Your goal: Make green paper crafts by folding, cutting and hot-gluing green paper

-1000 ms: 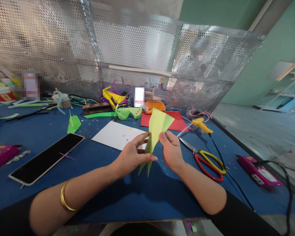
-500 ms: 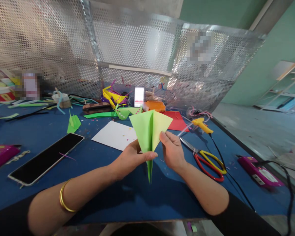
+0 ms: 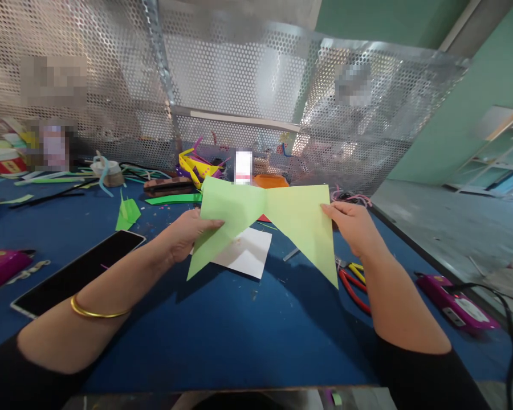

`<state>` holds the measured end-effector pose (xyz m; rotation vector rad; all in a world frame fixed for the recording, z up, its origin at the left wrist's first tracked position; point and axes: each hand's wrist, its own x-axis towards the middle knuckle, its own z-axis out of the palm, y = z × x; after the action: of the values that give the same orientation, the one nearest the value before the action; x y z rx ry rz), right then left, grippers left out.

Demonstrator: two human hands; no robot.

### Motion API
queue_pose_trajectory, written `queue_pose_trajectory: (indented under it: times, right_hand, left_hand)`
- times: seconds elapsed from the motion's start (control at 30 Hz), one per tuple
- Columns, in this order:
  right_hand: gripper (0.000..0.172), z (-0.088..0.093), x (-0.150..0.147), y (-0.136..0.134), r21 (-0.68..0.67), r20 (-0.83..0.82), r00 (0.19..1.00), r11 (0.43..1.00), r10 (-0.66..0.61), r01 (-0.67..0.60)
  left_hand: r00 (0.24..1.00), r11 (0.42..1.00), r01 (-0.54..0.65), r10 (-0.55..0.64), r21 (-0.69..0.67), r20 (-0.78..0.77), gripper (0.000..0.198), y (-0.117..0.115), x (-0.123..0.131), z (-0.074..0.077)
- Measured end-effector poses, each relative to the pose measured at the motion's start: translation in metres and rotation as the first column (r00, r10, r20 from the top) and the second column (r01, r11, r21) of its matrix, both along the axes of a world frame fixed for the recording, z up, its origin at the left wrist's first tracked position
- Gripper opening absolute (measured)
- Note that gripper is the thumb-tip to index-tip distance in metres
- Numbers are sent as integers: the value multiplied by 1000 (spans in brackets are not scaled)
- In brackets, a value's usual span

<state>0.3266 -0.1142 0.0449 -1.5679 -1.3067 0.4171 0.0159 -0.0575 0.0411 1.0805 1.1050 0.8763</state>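
A light green folded paper [image 3: 265, 219] is spread wide above the blue table [image 3: 222, 336], shaped like a bow tie with two pointed lower tips. My left hand [image 3: 186, 232] pinches its left edge, thumb on the front. My right hand [image 3: 354, 226] grips the right edge in the same way. Both hands hold the sheet up in the air, apart from the table. A white sheet [image 3: 245, 259] lies on the table just behind and below the green paper.
A black phone [image 3: 79, 272] lies at the left. Red and yellow scissors [image 3: 353, 279] lie under my right forearm. Pink devices sit at the left edge [image 3: 2, 267] and the right [image 3: 457, 302]. Paper scraps [image 3: 128, 212] and strips crowd the back, before a perforated metal screen [image 3: 248, 91].
The green paper was folded narrow and held close between both hands; now it is opened out wide. My hands have moved apart and upward, and the paper hides the red sheet and glue gun.
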Motion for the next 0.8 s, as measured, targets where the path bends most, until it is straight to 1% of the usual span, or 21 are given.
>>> queue_pose_trajectory:
  times: [0.07, 0.1, 0.17, 0.27, 0.4, 0.53, 0.6, 0.63, 0.73, 0.77, 0.8]
  right_hand:
    - [34, -4, 5, 3, 14, 181, 978, 995, -101, 100]
    - [34, -5, 6, 4, 22, 243, 959, 990, -143, 142]
    - [33, -4, 5, 5, 32, 298, 936, 982, -189, 188]
    - [33, -2, 2, 7, 58, 331, 917, 975, -223, 216]
    - [33, -4, 1, 9, 73, 348, 907, 972, -237, 225]
    - [31, -13, 5, 14, 46, 314, 926, 978, -208, 204]
    - [31, -18, 8, 17, 30, 276, 941, 981, -194, 193]
    - [34, -19, 9, 17, 31, 249, 949, 981, -195, 193]
    - [55, -15, 9, 14, 96, 186, 961, 977, -203, 188]
    - [57, -12, 8, 12, 125, 200, 961, 978, -191, 168]
    - [53, -9, 6, 8, 151, 252, 953, 979, -171, 136]
  left_hand:
    - [1000, 1000, -4, 4, -2, -13, 22, 4, -3, 1]
    - [1000, 1000, 1, -1, -3, -17, 21, 6, -5, 0]
    - [1000, 1000, 14, -14, -2, -18, 21, 7, -5, 0]
    - [999, 1000, 28, -28, 2, -17, 20, 7, -5, 0]
    - [999, 999, 39, -39, 2, -19, 18, 6, -4, 1]
    - [998, 999, 52, -52, 4, -23, 19, 6, -5, 3]
    - [998, 998, 59, -59, 26, -32, 20, 6, -6, 3]
    - [997, 997, 63, -62, 41, -37, 20, 6, -6, 3]
    - [993, 992, 98, -93, 75, -70, 19, 5, -9, 4]
    - [989, 989, 121, -114, 81, -90, 20, 4, -10, 5]
    - [984, 985, 147, -137, 88, -115, 20, 4, -11, 6]
